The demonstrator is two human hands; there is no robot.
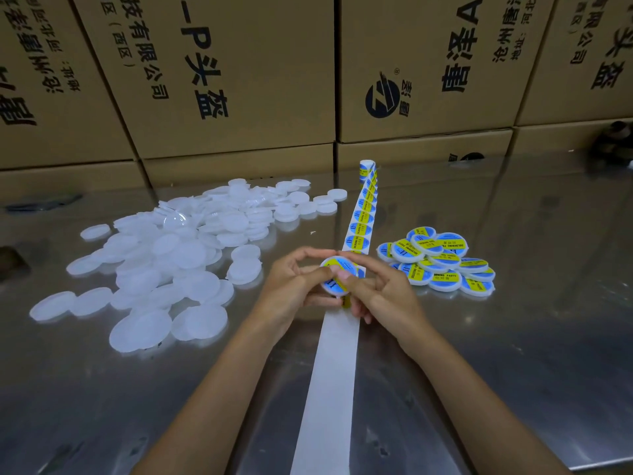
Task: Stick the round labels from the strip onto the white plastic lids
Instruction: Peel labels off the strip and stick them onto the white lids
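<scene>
Your left hand (294, 282) and right hand (373, 289) both pinch one lid (337, 274) with curled fingers, a label on its face, just above the strip (361, 217) on the desk (513, 337). Bare lids (178, 255) lie to the left, labelled lids (442, 262) to the right.

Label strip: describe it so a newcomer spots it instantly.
On the shiny metal table, a long narrow band runs from the near edge back toward the cardboard boxes, between the plain white lids and the labelled lids. The label strip alone carries a single-file row of blue-and-yellow rounds, ending in a roll.
</scene>
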